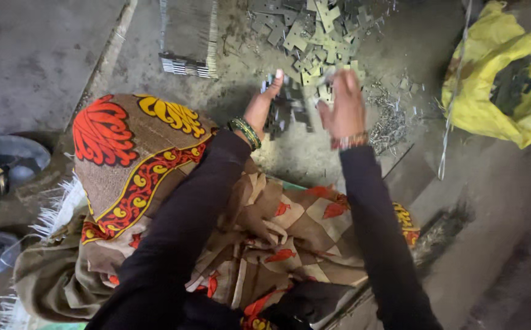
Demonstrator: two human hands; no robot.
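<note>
A loose bunch of small flat metal plates sat between the two hands, just above the grey floor and in front of the person's knees. The left hand stood edge-up against the bunch's left side, thumb raised. The right hand was blurred on the right side, its fingers spread loosely over the plates; whether either hand truly gripped them could not be told. Beyond the hands lay a wider heap of cut metal pieces, with thin metal shavings to its right. A neat stacked row of plates lay to the left. A yellow sack rested at far right. A patterned brown and orange cloth covered the lap.
</note>
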